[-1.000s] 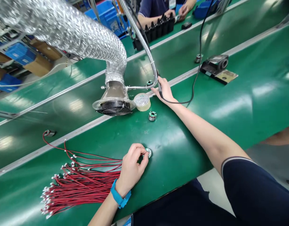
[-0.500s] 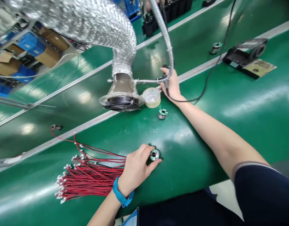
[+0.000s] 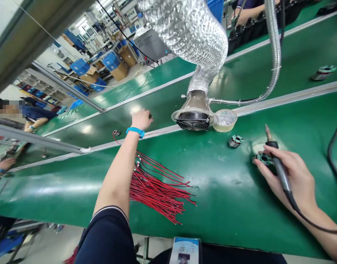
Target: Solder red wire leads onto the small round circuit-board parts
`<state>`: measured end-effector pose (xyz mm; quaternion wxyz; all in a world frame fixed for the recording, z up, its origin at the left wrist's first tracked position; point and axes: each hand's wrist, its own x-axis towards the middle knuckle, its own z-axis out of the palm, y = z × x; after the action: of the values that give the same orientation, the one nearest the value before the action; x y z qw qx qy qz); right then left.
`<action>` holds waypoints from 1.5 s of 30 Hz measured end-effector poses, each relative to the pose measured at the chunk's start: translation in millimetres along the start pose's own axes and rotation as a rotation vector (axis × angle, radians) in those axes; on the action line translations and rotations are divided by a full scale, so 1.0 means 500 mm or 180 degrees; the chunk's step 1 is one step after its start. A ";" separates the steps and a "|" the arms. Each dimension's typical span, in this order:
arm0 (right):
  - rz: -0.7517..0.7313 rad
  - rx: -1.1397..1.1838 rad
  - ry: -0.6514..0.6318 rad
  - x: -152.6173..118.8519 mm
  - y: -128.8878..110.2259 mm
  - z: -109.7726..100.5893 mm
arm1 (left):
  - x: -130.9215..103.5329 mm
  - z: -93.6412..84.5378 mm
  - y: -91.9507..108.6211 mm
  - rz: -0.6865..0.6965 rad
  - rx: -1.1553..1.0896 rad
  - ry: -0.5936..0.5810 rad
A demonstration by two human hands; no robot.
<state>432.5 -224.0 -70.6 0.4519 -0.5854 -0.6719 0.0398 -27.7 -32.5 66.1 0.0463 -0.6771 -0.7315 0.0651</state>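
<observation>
My left hand (image 3: pixel 141 119) reaches out over the far green strip beyond the metal rail, its fingers closed round a small wound part (image 3: pixel 150 116) that shows only in part. At the right, my right hand (image 3: pixel 292 172) grips a soldering iron (image 3: pixel 280 169), tip pointing away from me. Its thumb and finger also touch a coil part with a green ring (image 3: pixel 264 158). Another such coil (image 3: pixel 236 141) stands on the green surface to the left of it. A bundle of red wires (image 3: pixel 160 194) lies beside my left forearm.
A fume fan (image 3: pixel 192 121) hangs from a silver duct (image 3: pixel 190 33). Near it sits a round tub (image 3: pixel 225 120). Coils rest on the far strip at left (image 3: pixel 116 132) and right (image 3: pixel 323 72). People sit at the far left and top right.
The view has swung left. My left hand has left the wires and reached across the rail with a part. My right hand has come back nearer, now holding the soldering iron beside a coil.
</observation>
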 end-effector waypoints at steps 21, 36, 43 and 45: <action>-0.0057 0.0306 -0.0480 -0.060 -0.098 -0.001 | -0.411 0.132 0.083 0.2283 -0.2125 -0.0523; -0.0003 0.0864 -0.0376 -0.106 -0.159 0.028 | -0.435 0.085 0.241 0.1808 -0.3070 0.0302; 0.0122 0.1549 -0.0931 -0.110 -0.185 0.027 | -0.442 0.073 0.334 0.1160 -0.4259 -0.1252; 0.0208 0.1501 -0.0872 -0.111 -0.185 0.029 | -0.441 0.073 0.341 0.1011 -0.4421 -0.1476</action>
<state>348.5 -291.5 -56.2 0.4791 -0.4745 -0.6797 0.2886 151.7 -240.9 7.6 -0.5571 -0.6169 -0.4888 -0.2648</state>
